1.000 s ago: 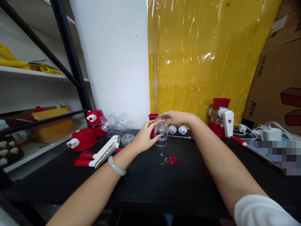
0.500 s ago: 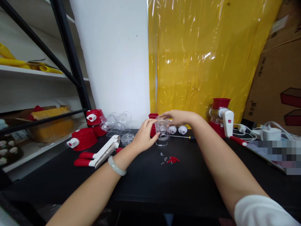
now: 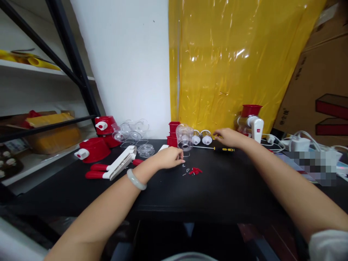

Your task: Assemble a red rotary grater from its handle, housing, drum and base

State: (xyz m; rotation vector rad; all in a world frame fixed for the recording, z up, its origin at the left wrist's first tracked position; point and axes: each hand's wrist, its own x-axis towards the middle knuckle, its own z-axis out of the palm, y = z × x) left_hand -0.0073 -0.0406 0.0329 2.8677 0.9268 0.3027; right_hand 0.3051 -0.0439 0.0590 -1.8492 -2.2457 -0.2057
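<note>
My left hand is low over the table, fingers curled and thumb and fingertips drawn together beside the small metal screws; whatever is in the pinch is too small to make out. Just right of the screws lies a little heap of red pieces. A clear plastic housing stands behind my left hand, touched by neither hand as far as I can see. My right hand hovers with loosely bent, parted fingers, holding nothing visible. Near it are a yellow-and-black screwdriver and two white-ended drums.
On the left are red bases with white knobs, white handles with red grips, and clear housings. Red parts are stacked at the back. An assembled red-and-white grater, white cables and a cardboard box occupy the right.
Both hands have let go of the clear housing, which now stands on the table. My left hand moved down toward the screws; my right hand moved right, past the drums.
</note>
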